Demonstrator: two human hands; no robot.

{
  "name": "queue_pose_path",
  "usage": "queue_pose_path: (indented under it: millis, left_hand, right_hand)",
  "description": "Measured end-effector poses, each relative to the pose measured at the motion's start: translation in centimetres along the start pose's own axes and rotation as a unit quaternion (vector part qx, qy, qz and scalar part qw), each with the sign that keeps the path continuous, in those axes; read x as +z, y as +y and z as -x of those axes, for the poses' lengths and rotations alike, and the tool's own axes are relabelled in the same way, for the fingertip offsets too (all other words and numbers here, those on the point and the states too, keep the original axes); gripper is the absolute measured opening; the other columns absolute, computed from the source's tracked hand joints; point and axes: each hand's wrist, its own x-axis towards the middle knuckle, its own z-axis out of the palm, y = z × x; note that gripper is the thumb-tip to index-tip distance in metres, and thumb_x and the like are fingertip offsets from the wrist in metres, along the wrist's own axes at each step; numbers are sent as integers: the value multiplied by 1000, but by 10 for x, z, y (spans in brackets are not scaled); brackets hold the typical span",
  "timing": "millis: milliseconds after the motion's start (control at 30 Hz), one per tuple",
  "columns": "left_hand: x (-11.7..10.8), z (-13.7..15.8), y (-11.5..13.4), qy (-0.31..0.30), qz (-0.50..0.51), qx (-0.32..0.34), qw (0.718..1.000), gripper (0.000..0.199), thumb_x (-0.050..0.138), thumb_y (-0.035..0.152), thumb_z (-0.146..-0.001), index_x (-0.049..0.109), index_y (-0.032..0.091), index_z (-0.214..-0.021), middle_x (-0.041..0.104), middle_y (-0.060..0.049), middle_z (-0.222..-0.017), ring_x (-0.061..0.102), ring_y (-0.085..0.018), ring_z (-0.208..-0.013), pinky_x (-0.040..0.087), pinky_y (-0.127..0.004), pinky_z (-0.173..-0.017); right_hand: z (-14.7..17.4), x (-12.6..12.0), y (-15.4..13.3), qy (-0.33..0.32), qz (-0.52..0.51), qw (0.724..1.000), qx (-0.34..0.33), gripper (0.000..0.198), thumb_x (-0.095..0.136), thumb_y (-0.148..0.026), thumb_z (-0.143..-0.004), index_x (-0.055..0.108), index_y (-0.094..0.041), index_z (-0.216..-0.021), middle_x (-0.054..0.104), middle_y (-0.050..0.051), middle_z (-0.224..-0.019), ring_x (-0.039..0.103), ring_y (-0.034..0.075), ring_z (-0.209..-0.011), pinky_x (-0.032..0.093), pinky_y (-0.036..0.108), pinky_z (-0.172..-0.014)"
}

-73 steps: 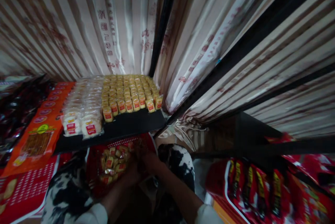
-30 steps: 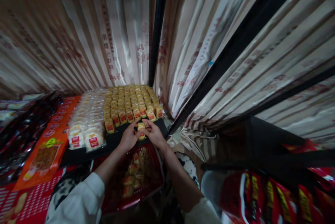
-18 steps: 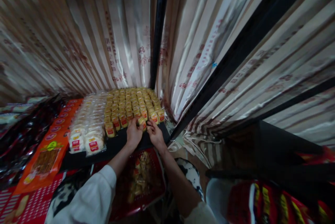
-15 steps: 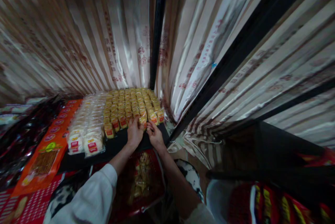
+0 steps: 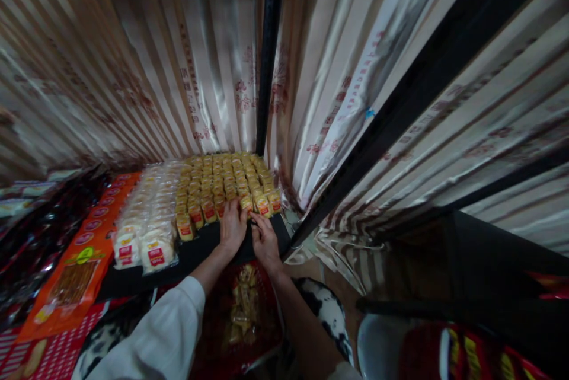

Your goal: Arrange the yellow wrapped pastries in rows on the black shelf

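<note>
Small yellow snack packs (image 5: pixel 213 184) with red labels stand in tight rows on a black shelf (image 5: pixel 195 255). At the front row, my left hand (image 5: pixel 233 227) curls its fingers against the left side of one yellow snack pack (image 5: pixel 246 203). My right hand (image 5: pixel 265 240) pinches at the lower right edge of that same pack, thumb and fingers close together. The fingertips partly cover its label. Below my forearms, a red bag (image 5: pixel 213 332) lies open with loose yellow packs (image 5: pixel 244 303) inside.
Left of the yellow rows stand white round snack packs (image 5: pixel 155 246), an orange packet (image 5: pixel 75 273) and dark shiny packets (image 5: pixel 31 243). Pleated curtains (image 5: pixel 213 60) hang behind. A black post (image 5: pixel 269 54) and a slanting black bar (image 5: pixel 377 113) border the shelf corner. A white bucket (image 5: pixel 377 338) stands lower right.
The yellow pack between my hands now sits in line with the front row, more upright. My left fingers have spread along the row and my right hand has come slightly lower.
</note>
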Motion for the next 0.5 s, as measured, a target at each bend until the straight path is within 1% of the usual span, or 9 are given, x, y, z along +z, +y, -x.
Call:
queue_pose_path:
  millis: [100, 200, 267, 400, 500]
  left_hand:
    - [2, -3, 2, -7, -12, -16, 1000, 33, 45, 20, -83, 49, 13, -114, 54, -12, -105, 57, -22, -95, 49, -38, -82]
    - [5, -4, 1, 3, -13, -22, 1000, 37, 45, 19, -83, 46, 13, -119, 55, -11, -101, 58, -20, -90, 49, -38, -80]
    - [7, -4, 0, 12, 1, -22, 1000, 37, 45, 18, -82, 45, 14, -119, 56, -9, -96, 57, -19, -88, 49, -37, -80]
    - [9, 3, -5, 5, 34, -28, 999, 28, 44, 17, -83, 48, 16, -110, 58, -6, -91, 59, -17, -84, 50, -34, -77]
    - [10, 9, -9, 1, 45, -14, 999, 22, 42, 20, -85, 51, 17, -105, 59, -6, -95, 60, -17, -87, 50, -33, -78]
  right_hand:
    - [0, 0, -2, -11, -6, 1000, -7, 39, 37, -14, -83, 57, -20, -117, 61, 9, -107, 59, 14, -96, 48, 30, -90]
    - [-1, 1, 0, -11, -11, 1000, 13, 43, 39, -13, -81, 54, -20, -120, 60, 9, -112, 60, 15, -97, 49, 30, -89]
    - [-1, 2, 2, -12, -16, 999, 30, 46, 39, -13, -80, 50, -21, -124, 59, 8, -117, 61, 15, -97, 50, 31, -87]
    - [-1, 1, 2, -18, 2, 999, 27, 49, 38, -11, -79, 50, -23, -125, 60, 6, -119, 61, 14, -99, 49, 30, -90]
    - [0, 1, 0, -19, 33, 999, 10, 49, 37, -10, -79, 52, -22, -124, 60, 6, -120, 59, 14, -104, 46, 30, -94]
